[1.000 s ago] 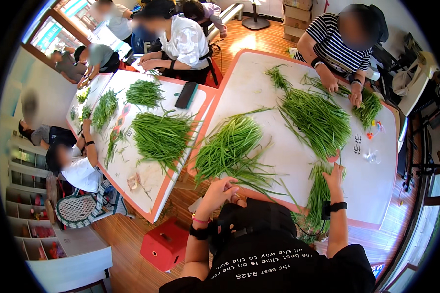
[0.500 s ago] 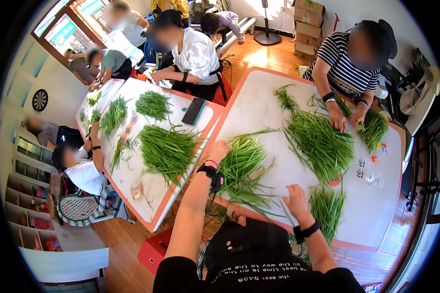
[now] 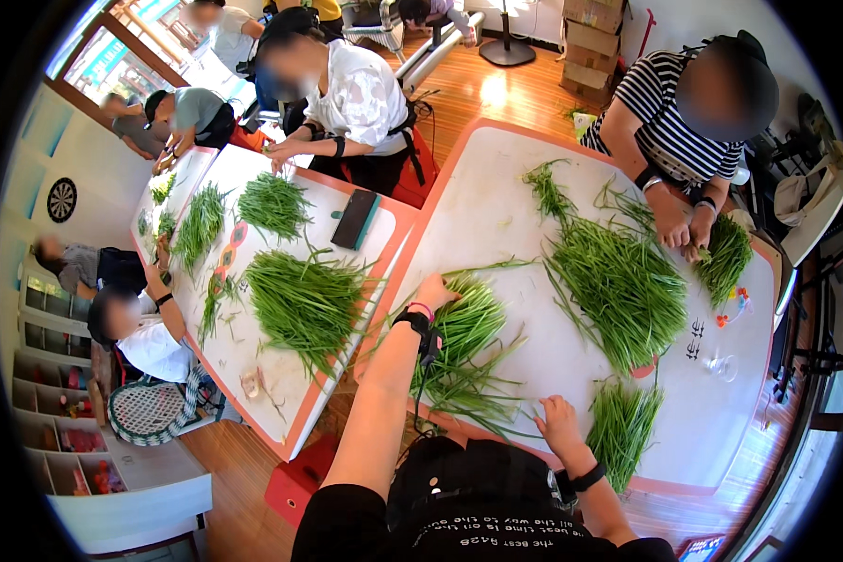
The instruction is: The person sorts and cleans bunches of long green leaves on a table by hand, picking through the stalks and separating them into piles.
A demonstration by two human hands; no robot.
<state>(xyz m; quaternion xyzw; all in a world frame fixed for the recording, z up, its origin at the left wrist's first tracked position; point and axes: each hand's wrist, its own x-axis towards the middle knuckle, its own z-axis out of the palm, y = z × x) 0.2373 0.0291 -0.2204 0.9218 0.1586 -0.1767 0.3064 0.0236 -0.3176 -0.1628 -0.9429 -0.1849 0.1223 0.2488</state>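
Note:
A loose pile of garlic chives (image 3: 473, 328) lies in front of me near the table's edge, its pale ends pointing away. My left hand (image 3: 435, 292) is at the far left of this pile, its fingertips bent down among the pale ends and pinching at them. To the right of the pile's loose leaf tips is my right hand (image 3: 559, 426), raised just above the tabletop with its fingers curled together. Whether a thin stalk is between those fingers is too small to make out. A smaller chive bundle (image 3: 625, 426) lies beside my right hand.
A large chive heap (image 3: 618, 290) covers the middle of the white table (image 3: 496, 197). Across it, a person in a striped shirt (image 3: 670, 131) handles chives. A clear cup (image 3: 721, 366) stands at the right. The left table holds more chives (image 3: 304, 295) and a dark box (image 3: 356, 219).
My left hand has gone from a closed shape at the pile's end to reaching among the stalks. My right hand's fingers, spread before, are drawn together and lower.

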